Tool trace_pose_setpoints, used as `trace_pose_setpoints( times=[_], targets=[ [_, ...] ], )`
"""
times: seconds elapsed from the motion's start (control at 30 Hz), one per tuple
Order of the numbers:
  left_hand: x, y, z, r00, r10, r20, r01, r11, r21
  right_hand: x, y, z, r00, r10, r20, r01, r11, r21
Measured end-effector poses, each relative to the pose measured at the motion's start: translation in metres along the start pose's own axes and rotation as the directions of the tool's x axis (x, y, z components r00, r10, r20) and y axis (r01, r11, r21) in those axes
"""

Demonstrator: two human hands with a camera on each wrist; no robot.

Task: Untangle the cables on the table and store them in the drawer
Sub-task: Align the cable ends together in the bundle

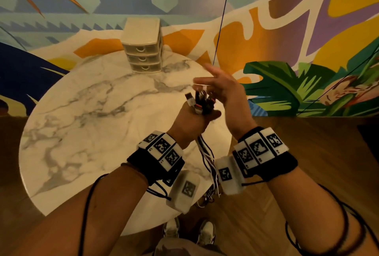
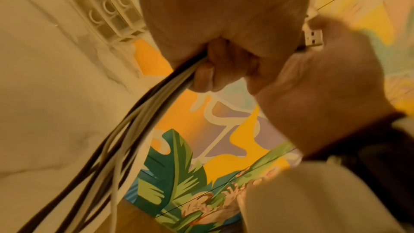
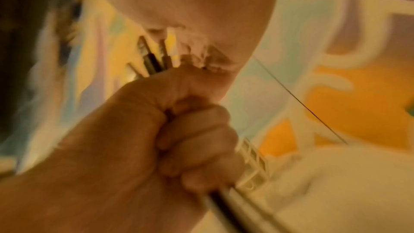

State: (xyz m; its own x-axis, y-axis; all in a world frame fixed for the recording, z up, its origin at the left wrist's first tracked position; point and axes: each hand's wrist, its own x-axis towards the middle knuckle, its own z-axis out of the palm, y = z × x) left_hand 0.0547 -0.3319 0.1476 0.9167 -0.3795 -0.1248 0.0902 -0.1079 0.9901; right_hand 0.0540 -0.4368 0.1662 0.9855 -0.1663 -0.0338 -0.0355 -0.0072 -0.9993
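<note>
My left hand (image 1: 192,119) grips a bundle of black and white cables (image 1: 207,157) in a fist above the table's near right edge. Their plug ends (image 1: 200,102) stick up out of the fist, and the loose lengths hang down past the edge. In the left wrist view the cables (image 2: 139,121) trail from the fist, with a USB plug (image 2: 313,37) showing. My right hand (image 1: 221,89) hovers blurred beside the plug ends with its fingers stretched out, holding nothing. The small cream drawer unit (image 1: 143,44) stands at the table's far side with its three drawers closed.
The round white marble table (image 1: 92,112) carries only the drawer unit. A painted mural wall stands behind it, and a thin black line (image 1: 222,15) hangs down in front of the wall. Below is a wooden floor (image 1: 307,153), with my shoes (image 1: 188,233) by the near edge.
</note>
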Motion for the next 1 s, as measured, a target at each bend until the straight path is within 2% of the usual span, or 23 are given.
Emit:
trace_pose_setpoints(
  times=[0.03, 0.07, 0.13, 0.17, 0.2, 0.27, 0.33, 0.47, 0.5, 0.57, 0.63, 0.67, 0.7, 0.77, 0.83, 0.87, 0.9, 0.93, 1.0],
  targets=[
    [0.003, 0.0, -0.002, 0.999, -0.031, -0.023, 0.03, 0.997, -0.076, -0.003, 0.009, -0.005, 0.999, 0.013, -0.045, -0.006, 0.99, 0.142],
    [0.005, 0.004, -0.005, 0.998, -0.055, -0.034, 0.05, 0.989, -0.139, -0.01, 0.02, -0.007, 0.999, 0.014, -0.036, -0.007, 0.981, 0.193],
    [0.011, 0.013, -0.009, 0.998, -0.057, -0.037, 0.047, 0.973, -0.225, -0.029, 0.036, -0.002, 0.988, 0.085, 0.132, -0.093, 0.994, 0.057],
    [0.013, 0.018, -0.008, 0.999, -0.047, -0.025, 0.038, 0.96, -0.276, -0.039, 0.041, 0.004, 0.969, 0.135, 0.209, -0.122, 0.99, -0.07],
    [0.017, 0.022, -0.008, 0.999, -0.044, -0.019, 0.036, 0.943, -0.33, -0.039, 0.045, 0.01, 0.958, 0.172, 0.231, -0.13, 0.974, -0.186],
    [0.021, 0.028, -0.004, 0.998, -0.055, -0.034, 0.036, 0.907, -0.42, -0.033, 0.046, 0.018, 0.979, 0.181, 0.094, -0.131, 0.911, -0.392],
    [0.021, 0.028, -0.001, 0.996, -0.081, -0.048, 0.05, 0.887, -0.46, -0.025, 0.045, 0.018, 0.989, 0.137, -0.048, -0.142, 0.854, -0.5],
    [0.016, 0.024, 0.007, 0.984, -0.162, -0.071, 0.123, 0.916, -0.381, -0.032, 0.056, 0.02, 0.991, 0.094, -0.099, -0.133, 0.832, -0.539],
    [0.017, 0.027, 0.009, 0.975, -0.191, -0.114, 0.13, 0.904, -0.407, -0.035, 0.06, 0.023, 0.99, 0.025, -0.137, -0.098, 0.828, -0.552],
    [0.021, 0.038, 0.014, 0.942, -0.251, -0.223, 0.094, 0.835, -0.541, -0.04, 0.068, 0.029, 0.95, -0.136, -0.281, -0.032, 0.854, -0.52],
    [0.029, 0.049, 0.015, 0.903, -0.288, -0.32, 0.013, 0.761, -0.649, -0.046, 0.072, 0.039, 0.876, -0.235, -0.421, 0.022, 0.891, -0.453],
    [0.032, 0.053, 0.015, 0.885, -0.297, -0.359, -0.025, 0.739, -0.673, -0.047, 0.07, 0.044, 0.852, -0.229, -0.47, 0.048, 0.93, -0.365],
    [0.035, 0.056, 0.017, 0.871, -0.304, -0.385, -0.053, 0.721, -0.691, -0.047, 0.068, 0.047, 0.838, -0.166, -0.519, 0.037, 0.968, -0.25],
    [0.036, 0.056, 0.021, 0.86, -0.317, -0.399, -0.082, 0.687, -0.722, -0.045, 0.062, 0.045, 0.876, 0.035, -0.482, -0.092, 0.991, -0.095],
    [0.037, 0.057, 0.024, 0.857, -0.317, -0.406, -0.096, 0.677, -0.73, -0.037, 0.063, 0.034, 0.909, 0.198, -0.367, -0.288, 0.935, -0.209],
    [0.039, 0.057, 0.022, 0.851, -0.319, -0.417, -0.101, 0.68, -0.726, -0.033, 0.064, 0.03, 0.91, 0.22, -0.351, -0.321, 0.911, -0.261],
    [0.041, 0.057, 0.019, 0.841, -0.326, -0.431, -0.104, 0.686, -0.721, -0.032, 0.067, 0.027, 0.921, 0.195, -0.337, -0.296, 0.912, -0.283],
    [0.043, 0.056, 0.014, 0.829, -0.34, -0.445, -0.098, 0.694, -0.713, -0.033, 0.07, 0.026, 0.938, 0.115, -0.327, -0.218, 0.929, -0.3],
    [0.049, 0.051, 0.0, 0.805, -0.383, -0.454, -0.072, 0.696, -0.715, -0.034, 0.076, 0.025, 0.949, -0.002, -0.314, -0.069, 0.974, -0.215]
  ],
)
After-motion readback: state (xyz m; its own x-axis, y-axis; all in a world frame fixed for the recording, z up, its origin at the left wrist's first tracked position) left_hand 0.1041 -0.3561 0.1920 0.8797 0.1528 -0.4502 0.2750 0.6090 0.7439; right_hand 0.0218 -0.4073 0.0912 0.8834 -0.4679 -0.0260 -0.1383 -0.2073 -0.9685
